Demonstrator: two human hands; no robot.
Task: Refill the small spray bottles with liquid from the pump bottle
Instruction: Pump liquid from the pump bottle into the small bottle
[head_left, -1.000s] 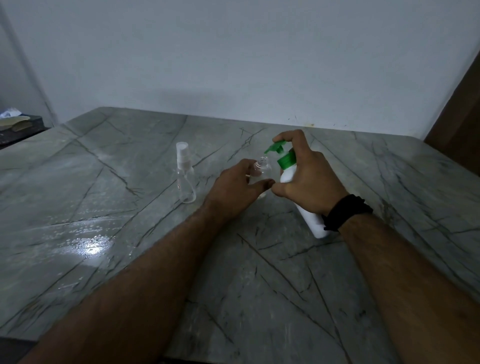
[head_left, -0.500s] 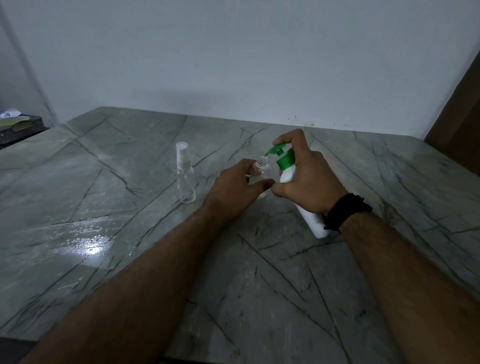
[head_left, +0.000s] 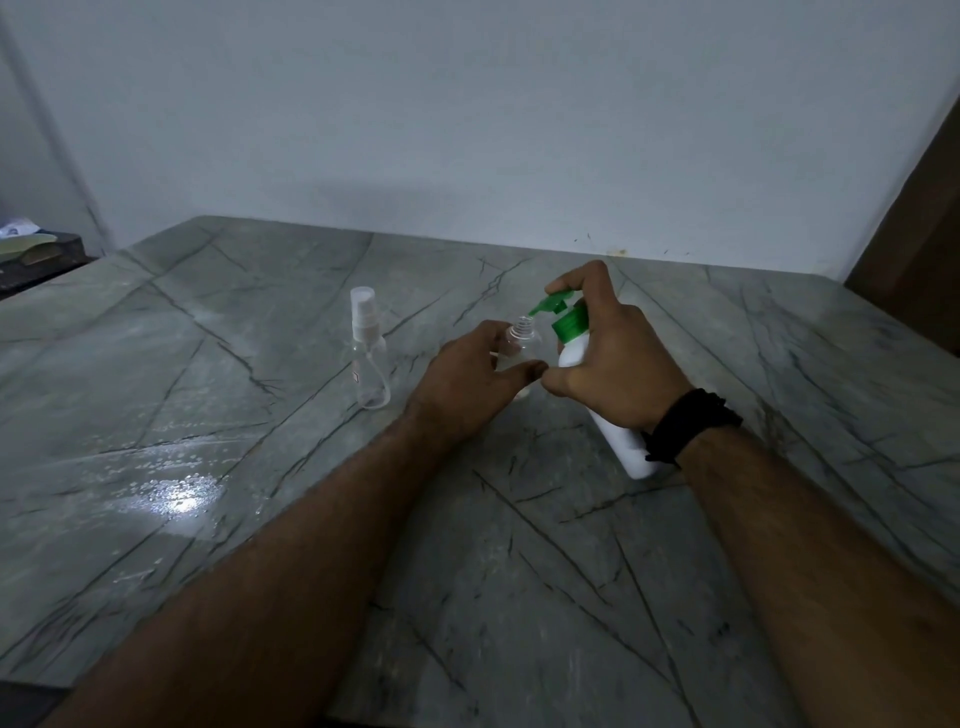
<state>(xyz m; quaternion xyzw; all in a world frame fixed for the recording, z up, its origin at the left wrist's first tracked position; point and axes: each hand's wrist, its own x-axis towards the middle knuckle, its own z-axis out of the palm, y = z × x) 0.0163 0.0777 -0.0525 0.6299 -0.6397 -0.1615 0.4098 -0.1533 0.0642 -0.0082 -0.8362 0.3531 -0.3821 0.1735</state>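
Note:
My right hand (head_left: 613, 358) grips a white pump bottle (head_left: 621, 441) with a green pump head (head_left: 556, 306), tilted to the left, index finger resting on top of the pump. The green nozzle sits just above the open threaded neck of a small clear spray bottle (head_left: 522, 335), which has no cap on. My left hand (head_left: 467, 384) is wrapped around that small bottle and hides most of its body. A second small clear spray bottle (head_left: 368, 358) with a white sprayer cap stands upright on the table to the left, apart from both hands.
The grey-green marble table (head_left: 208, 467) has a wet, shiny patch at the front left. A white wall runs behind it. Dark clutter (head_left: 31, 254) lies at the far left edge and a brown wooden panel (head_left: 924, 249) at the right.
Barely anything differs; both hands hold the same pose, with the pump nozzle staying over the open small bottle.

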